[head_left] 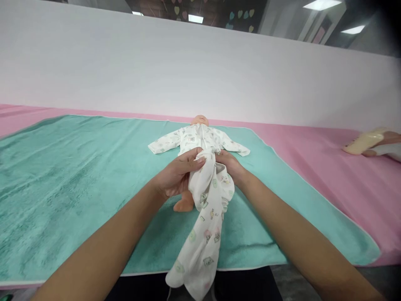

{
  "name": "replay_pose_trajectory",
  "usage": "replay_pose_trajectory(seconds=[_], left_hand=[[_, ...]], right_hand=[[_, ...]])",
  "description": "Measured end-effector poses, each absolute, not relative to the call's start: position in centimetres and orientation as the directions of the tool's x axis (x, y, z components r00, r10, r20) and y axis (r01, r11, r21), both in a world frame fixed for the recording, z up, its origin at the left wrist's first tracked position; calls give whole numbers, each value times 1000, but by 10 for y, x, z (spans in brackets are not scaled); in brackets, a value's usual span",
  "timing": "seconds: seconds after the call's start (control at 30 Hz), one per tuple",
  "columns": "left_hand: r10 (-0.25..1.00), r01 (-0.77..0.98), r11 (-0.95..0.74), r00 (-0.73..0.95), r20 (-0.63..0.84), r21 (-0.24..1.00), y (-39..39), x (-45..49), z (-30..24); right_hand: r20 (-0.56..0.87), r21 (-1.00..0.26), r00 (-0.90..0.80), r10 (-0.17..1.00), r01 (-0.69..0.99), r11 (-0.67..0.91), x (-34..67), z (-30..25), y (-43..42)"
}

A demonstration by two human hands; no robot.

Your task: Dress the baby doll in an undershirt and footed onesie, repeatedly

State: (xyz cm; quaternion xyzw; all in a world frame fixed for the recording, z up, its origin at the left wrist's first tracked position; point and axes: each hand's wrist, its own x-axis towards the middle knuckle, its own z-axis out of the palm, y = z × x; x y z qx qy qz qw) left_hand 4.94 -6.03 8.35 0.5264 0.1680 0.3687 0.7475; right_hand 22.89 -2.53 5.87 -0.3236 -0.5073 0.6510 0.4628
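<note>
A baby doll [199, 121] lies on its back on a teal towel [94, 179], head away from me. It wears a white printed shirt [188, 140] with the sleeves spread sideways. Between my hands are matching white printed baby pants [208, 225], bunched at the top, with a leg hanging past the towel's near edge. My left hand [183, 169] is closed on the left side of the bunched cloth, thumb on top. My right hand [230, 165] grips the other side; its fingertips are hidden behind the fabric. One bare doll foot [184, 202] shows below my left hand.
The towel covers a pink sheet [338, 179] on the table. A white wall panel [156, 71] rises behind, with dark glass above it. At the far right edge lies a pale yellow object [365, 141] beside something skin-coloured and white, cut off by the frame.
</note>
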Motion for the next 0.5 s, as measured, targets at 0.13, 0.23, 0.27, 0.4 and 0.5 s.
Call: replay_pose_trajectory(seconds=[0.13,0.23,0.27,0.4,0.5], left_hand=[[591,-103,-23,801,97,994,-54,35,88],[603,264,-290,797,-39,920,-47,30,88],[639,318,-335,768,-34,887,-46,31,88],[785,152,-302,599,155,941,-45,40,81],[864,-68,-176,468,187,982,-45,48,76]], right_hand=[[44,-943,-352,935,-324,-78,229,53,-19],[11,-911,-360,933,-389,-139,231,50,-15],[24,-908,-364,931,-398,-132,233,49,-14],[99,-961,-467,879,-273,-37,243,54,-19],[51,-994,-615,787,-110,-21,246,57,-25]])
